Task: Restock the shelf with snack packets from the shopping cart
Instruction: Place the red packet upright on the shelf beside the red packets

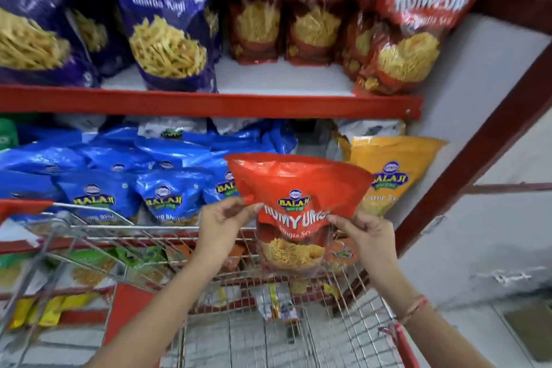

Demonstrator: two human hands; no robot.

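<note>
A red Balaji Numyums snack packet [295, 185] hangs upright above the wire shopping cart [167, 239], in front of the lower shelf. My left hand [222, 219] pinches its left edge and my right hand [364, 236] pinches its right edge, at about mid-height. The packet's clear window with yellow sev hangs below my fingers. On the upper shelf [209, 104] stand more red Numyums packets [316, 9] at the right, one leaning [412, 24].
Purple Numyums packets [167, 18] fill the upper shelf's left. Blue Balaji packets [167, 185] crowd the lower shelf, with a yellow packet [391, 170] at its right end. A dark red shelf upright [490, 140] slants at the right. A small packet [277, 302] lies low in the cart.
</note>
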